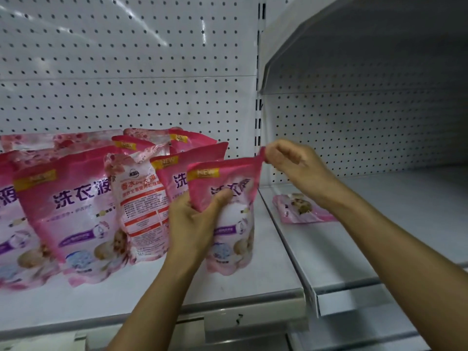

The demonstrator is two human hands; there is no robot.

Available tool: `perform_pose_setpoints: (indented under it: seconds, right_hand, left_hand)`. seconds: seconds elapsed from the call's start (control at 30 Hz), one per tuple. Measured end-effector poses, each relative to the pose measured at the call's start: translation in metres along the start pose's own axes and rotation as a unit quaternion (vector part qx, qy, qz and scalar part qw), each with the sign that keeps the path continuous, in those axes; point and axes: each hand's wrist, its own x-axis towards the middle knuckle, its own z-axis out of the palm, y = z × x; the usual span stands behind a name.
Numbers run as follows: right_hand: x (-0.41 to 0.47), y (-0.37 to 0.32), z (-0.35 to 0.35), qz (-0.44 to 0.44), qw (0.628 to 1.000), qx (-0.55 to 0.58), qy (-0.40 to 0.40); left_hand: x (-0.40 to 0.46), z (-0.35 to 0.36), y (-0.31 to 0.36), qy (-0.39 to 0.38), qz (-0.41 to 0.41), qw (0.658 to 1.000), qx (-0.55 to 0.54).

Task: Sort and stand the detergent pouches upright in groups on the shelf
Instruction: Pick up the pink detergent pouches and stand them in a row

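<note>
Several pink detergent pouches (76, 214) stand upright on the white left shelf (152, 282), one of them (141, 206) turned back side out. At the right end of the row stands another pink pouch (235, 224). My left hand (195, 221) grips its left side at mid height, thumb across the front. My right hand (291, 160) pinches its top right corner. One more pouch (301, 207) lies flat on the right shelf (379, 236), partly hidden by my right forearm.
White pegboard (126, 72) backs both shelves. An upright post (259, 122) divides the two bays. An upper shelf (354, 46) overhangs the right bay. The right shelf sits slightly lower, with a price rail (342, 300) along its front.
</note>
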Motion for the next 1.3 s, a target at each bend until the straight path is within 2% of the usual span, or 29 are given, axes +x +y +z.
perform_pose_setpoints:
  seconds: [0.07, 0.13, 0.17, 0.2, 0.3, 0.43, 0.5, 0.6, 0.63, 0.7, 0.8, 0.83, 0.87, 0.93, 0.97, 1.0, 1.07, 1.13, 1.3]
  right_hand:
    - [-0.003, 0.044, -0.001, 0.114, 0.987, -0.111, -0.001]
    - [-0.012, 0.086, 0.005, 0.219, 0.925, -0.300, -0.085]
    - [-0.016, 0.103, 0.011, 0.231, 0.891, -0.375, -0.110]
    - [-0.019, 0.114, 0.018, 0.219, 0.869, -0.431, -0.105]
    - [-0.018, 0.119, 0.031, 0.137, 0.837, -0.530, -0.007]
    - [-0.025, 0.105, 0.029, 0.092, 0.834, -0.545, 0.007]
    - [-0.033, 0.099, 0.021, 0.073, 0.874, -0.479, 0.037]
    - [-0.054, 0.080, 0.014, -0.002, 0.966, -0.258, 0.034]
    - [-0.066, 0.069, 0.017, -0.030, 0.982, -0.187, 0.017]
    - [-0.094, 0.052, 0.028, -0.030, 0.995, -0.085, -0.040]
    - [-0.130, 0.042, 0.032, 0.042, 0.986, -0.020, -0.161]
    - [-0.136, 0.038, 0.028, 0.080, 0.981, 0.031, -0.173]
    - [-0.138, 0.035, 0.024, 0.118, 0.980, 0.082, -0.139]
    - [-0.130, 0.033, 0.023, 0.194, 0.971, 0.141, 0.017]
    - [-0.120, 0.035, 0.025, 0.245, 0.954, 0.154, 0.080]
    - [-0.109, 0.037, 0.028, 0.302, 0.935, 0.158, 0.100]
    - [-0.085, 0.044, 0.035, 0.388, 0.909, 0.136, 0.065]
    - [-0.067, 0.046, 0.041, 0.434, 0.890, 0.130, 0.039]
    - [-0.052, 0.036, 0.058, 0.482, 0.855, 0.189, 0.024]
  left_hand:
    - [-0.002, -0.005, -0.001, 0.041, -0.016, 0.998, -0.035]
    - [-0.002, -0.011, -0.003, 0.080, -0.037, 0.995, -0.051]
    - [0.000, -0.015, -0.004, 0.093, -0.044, 0.993, -0.050]
    - [0.001, -0.019, -0.004, 0.101, -0.050, 0.993, -0.045]
    - [0.002, -0.031, -0.006, 0.104, -0.056, 0.992, -0.042]
    - [0.000, -0.040, -0.008, 0.075, -0.058, 0.994, -0.057]
    - [-0.004, -0.040, -0.011, 0.061, -0.077, 0.992, -0.076]
    - [-0.014, -0.036, -0.014, 0.033, -0.101, 0.987, -0.117]
    - [-0.019, -0.034, -0.015, 0.024, -0.106, 0.986, -0.130]
    - [-0.028, -0.030, -0.017, 0.018, -0.115, 0.983, -0.143]
    - [-0.036, -0.026, -0.030, 0.017, -0.142, 0.979, -0.143]
    - [-0.037, -0.026, -0.035, 0.013, -0.155, 0.976, -0.149]
    - [-0.036, -0.027, -0.039, 0.008, -0.166, 0.973, -0.159]
    - [-0.034, -0.028, -0.044, -0.003, -0.178, 0.968, -0.176]
    - [-0.033, -0.029, -0.045, -0.008, -0.179, 0.967, -0.178]
    - [-0.032, -0.029, -0.046, -0.012, -0.178, 0.968, -0.176]
    - [-0.032, -0.029, -0.046, -0.016, -0.172, 0.970, -0.172]
    - [-0.032, -0.029, -0.047, -0.017, -0.173, 0.967, -0.184]
    - [-0.032, -0.032, -0.048, -0.018, -0.207, 0.950, -0.234]
